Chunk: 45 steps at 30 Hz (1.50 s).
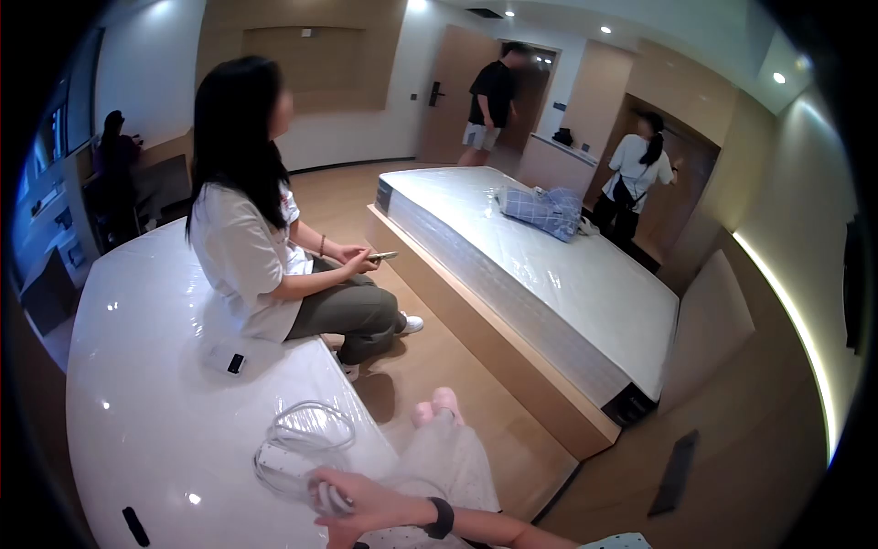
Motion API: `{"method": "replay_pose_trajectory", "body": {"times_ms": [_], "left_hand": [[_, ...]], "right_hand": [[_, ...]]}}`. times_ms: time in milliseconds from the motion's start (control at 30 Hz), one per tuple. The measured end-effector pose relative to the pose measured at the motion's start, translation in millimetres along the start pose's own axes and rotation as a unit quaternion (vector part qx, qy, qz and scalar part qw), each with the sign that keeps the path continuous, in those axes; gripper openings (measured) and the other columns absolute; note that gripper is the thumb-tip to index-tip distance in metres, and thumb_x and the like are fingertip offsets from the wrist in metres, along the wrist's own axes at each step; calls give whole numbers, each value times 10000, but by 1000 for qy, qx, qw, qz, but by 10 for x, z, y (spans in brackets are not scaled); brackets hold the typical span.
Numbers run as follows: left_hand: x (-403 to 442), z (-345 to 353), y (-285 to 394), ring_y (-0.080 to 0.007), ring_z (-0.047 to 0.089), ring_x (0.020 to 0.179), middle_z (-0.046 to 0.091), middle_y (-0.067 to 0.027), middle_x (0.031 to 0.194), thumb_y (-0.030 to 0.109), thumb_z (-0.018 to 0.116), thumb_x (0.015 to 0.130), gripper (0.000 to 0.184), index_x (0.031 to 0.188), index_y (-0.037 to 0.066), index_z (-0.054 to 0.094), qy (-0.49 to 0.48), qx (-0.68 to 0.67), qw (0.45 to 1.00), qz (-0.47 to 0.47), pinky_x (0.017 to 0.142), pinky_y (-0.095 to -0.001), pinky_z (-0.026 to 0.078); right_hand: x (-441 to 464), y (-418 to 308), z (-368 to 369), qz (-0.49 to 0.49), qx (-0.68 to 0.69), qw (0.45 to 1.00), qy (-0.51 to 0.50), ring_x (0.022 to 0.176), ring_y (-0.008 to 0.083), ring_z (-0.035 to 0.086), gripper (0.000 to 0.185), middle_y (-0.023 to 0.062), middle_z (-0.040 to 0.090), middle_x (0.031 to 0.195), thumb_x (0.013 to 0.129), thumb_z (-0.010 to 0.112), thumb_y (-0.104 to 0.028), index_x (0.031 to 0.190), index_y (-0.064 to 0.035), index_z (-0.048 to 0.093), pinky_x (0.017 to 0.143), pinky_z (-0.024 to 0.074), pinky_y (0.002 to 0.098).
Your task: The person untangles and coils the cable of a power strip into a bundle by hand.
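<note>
Coils of a pale grey cable [315, 425] lie on the plastic-covered mattress beside a white power strip [285, 457]. My right hand [368, 505], with a black band on its wrist, comes in from the right, its fingers wrapped round a small bundle of the cable. Just below it at the bottom edge, my left hand [342, 533] shows only in part, close against the right hand; its fingers are mostly hidden. My outstretched legs and pink shoes [444, 403] are beyond the hands.
A seated person [247, 247] holds a phone on the same mattress [137, 366]. A small white device [235, 363] and a black object [135, 527] lie on it. Across the gap, a second mattress [549, 293] bears a checked bundle [540, 210]. Several other people stand farther off.
</note>
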<state>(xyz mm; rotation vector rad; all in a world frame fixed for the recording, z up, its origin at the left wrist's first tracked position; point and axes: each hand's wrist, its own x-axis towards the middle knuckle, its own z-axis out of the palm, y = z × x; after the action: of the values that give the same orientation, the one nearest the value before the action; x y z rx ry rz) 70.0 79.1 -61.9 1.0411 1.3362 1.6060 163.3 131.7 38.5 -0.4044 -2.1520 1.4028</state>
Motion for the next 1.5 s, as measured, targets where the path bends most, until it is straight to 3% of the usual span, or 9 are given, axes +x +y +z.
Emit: {"method": "replay_pose_trajectory", "body": {"times_ms": [67, 167, 233, 267, 400, 633, 800, 1100, 1500], "left_hand": [[-49, -95, -39, -186, 517, 723, 490, -57, 684, 120, 563, 760, 129, 796, 40, 468, 16, -26, 999, -21, 790, -333, 439], [-103, -348, -76, -167, 506, 674, 472, -40, 619, 124, 532, 783, 118, 721, 54, 460, 28, -162, 985, -55, 791, -324, 440], [-167, -593, -66, -222, 545, 1024, 602, -93, 935, 225, 533, 855, 172, 873, 54, 531, -23, -368, 927, -66, 1096, -444, 236], [-148, -555, 18, -204, 548, 923, 504, -34, 756, 236, 492, 865, 185, 748, 97, 453, -30, -425, 904, -25, 887, -404, 426], [-224, -500, 247, -199, 502, 772, 459, -25, 674, 217, 506, 835, 188, 695, 124, 421, 34, -483, 871, -81, 871, -402, 430], [-171, -421, 393, -174, 430, 644, 396, -34, 567, 154, 506, 793, 181, 659, 118, 390, -33, -455, 890, 4, 756, -331, 399], [-49, -377, 351, -119, 353, 551, 311, 2, 528, 162, 469, 781, 237, 630, 132, 289, 7, -455, 889, 53, 833, -345, 428], [-58, -141, 449, -142, 396, 556, 377, -6, 493, 193, 501, 725, 224, 612, 135, 317, -115, -355, 925, 72, 810, -323, 357], [14, -528, 621, -84, 341, 566, 294, 40, 491, 171, 439, 800, 238, 614, 152, 292, 44, -459, 881, 106, 827, -305, 400]], "right_hand": [[-8, 10, -84, -96, -114, 989, -21, 1235, 335, 367, 695, 219, 338, 1340, 845, 594, -323, 1346, 33, 269, 1036, 280, 373], [-135, 285, -267, 19, -22, 1000, 9, 1222, 300, 371, 630, 186, 354, 1352, 879, 557, -353, 1353, -24, 304, 1015, 300, 370], [-233, 815, -327, 101, -109, 989, 26, 1109, 288, 481, 572, 184, 482, 1213, 905, 488, -423, 1267, 13, 406, 939, 375, 363], [-338, 1115, -345, 149, -154, 977, 18, 1053, 283, 523, 582, 177, 531, 1141, 904, 471, -457, 1210, 38, 451, 893, 409, 358], [-505, 1220, -278, 408, 83, 901, -119, 935, 208, 559, 550, 90, 587, 1047, 912, 465, -465, 1198, 2, 512, 850, 443, 337], [-642, 1173, -362, 242, 156, 932, -222, 810, 124, 556, 349, 35, 616, 955, 905, 457, -308, 1063, -27, 590, 725, 453, 268], [-633, 1188, -291, 298, 206, 919, -154, 668, 76, 600, 273, 5, 628, 716, 890, 481, -290, 859, -49, 608, 577, 430, 218], [-578, 1220, 26, 331, 200, 914, -119, 693, 71, 550, 214, 16, 616, 763, 799, 617, -235, 813, -21, 613, 611, 430, 232], [-1161, 1483, -248, 322, 154, 907, -224, 647, 93, 546, 316, 26, 617, 714, 862, 568, -299, 833, 10, 628, 592, 457, 263]]}}
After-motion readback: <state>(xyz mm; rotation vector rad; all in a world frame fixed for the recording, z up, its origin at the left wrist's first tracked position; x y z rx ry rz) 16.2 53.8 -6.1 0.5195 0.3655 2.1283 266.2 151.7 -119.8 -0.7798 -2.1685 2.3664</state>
